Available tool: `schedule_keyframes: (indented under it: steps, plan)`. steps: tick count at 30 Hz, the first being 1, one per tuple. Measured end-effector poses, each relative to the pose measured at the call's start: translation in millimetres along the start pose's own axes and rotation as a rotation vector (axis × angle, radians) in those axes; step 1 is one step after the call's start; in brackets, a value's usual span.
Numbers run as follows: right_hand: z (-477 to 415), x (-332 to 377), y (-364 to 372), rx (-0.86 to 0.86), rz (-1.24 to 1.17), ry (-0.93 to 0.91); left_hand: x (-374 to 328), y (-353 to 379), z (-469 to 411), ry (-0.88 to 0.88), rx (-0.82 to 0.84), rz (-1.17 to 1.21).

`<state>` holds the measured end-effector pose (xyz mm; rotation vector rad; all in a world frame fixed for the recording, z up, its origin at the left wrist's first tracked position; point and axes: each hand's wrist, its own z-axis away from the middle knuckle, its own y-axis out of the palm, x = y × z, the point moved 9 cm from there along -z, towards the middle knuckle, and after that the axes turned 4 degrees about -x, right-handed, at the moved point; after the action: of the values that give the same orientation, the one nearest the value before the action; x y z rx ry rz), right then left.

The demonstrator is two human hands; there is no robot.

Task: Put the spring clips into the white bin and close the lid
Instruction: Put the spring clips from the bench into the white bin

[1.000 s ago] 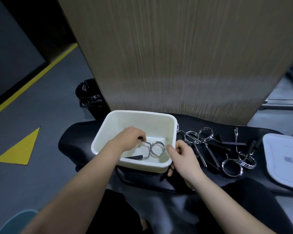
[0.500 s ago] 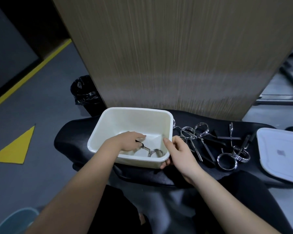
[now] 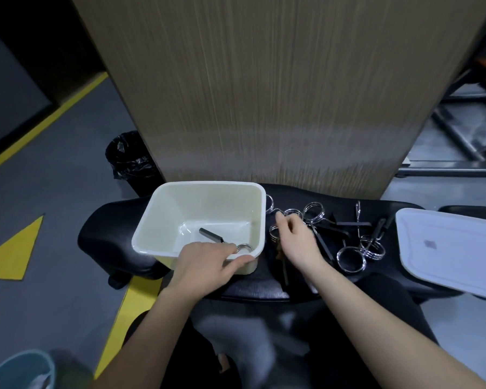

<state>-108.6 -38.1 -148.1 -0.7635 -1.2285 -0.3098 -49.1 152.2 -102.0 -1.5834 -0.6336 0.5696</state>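
Left hand [image 3: 205, 262] of mine grips the white bin's [image 3: 163, 217] near rim; one spring clip [image 3: 227, 241] lies inside. My right hand [image 3: 295, 242] pinches another clip [image 3: 275, 235] among the pile [image 3: 348, 248] beside it. Its lid [image 3: 449, 248] lies off, far right.

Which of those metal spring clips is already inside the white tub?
Only the spring clip by the left hand; the others lie on the black bench outside the white bin.
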Motion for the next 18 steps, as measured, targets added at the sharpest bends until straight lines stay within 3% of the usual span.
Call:
schedule_keyframes:
  steps: [1,3,7,13,18]
  plan:
    - [-8.2,2.4,-16.9,-0.117,0.208,-0.107,1.5,0.6,0.0,-0.013,-0.01,0.0]
    - [-25.3,-3.1,-32.1,-0.18,0.472,-0.183,4.5,2.0,-1.3,-0.049,-0.024,0.009]
    - [-58.0,-26.2,-25.8,-0.028,0.773,-0.106,6.7,0.8,-4.2,-0.103,-0.058,0.011]
    - [-74.5,-31.7,-16.5,0.009,0.822,-0.135,9.2,0.4,-4.7,-0.154,-0.102,0.027]
    - [-63.0,-12.9,-35.2,-0.134,0.699,-0.301,11.2,5.7,-7.3,-0.175,-0.055,0.013]
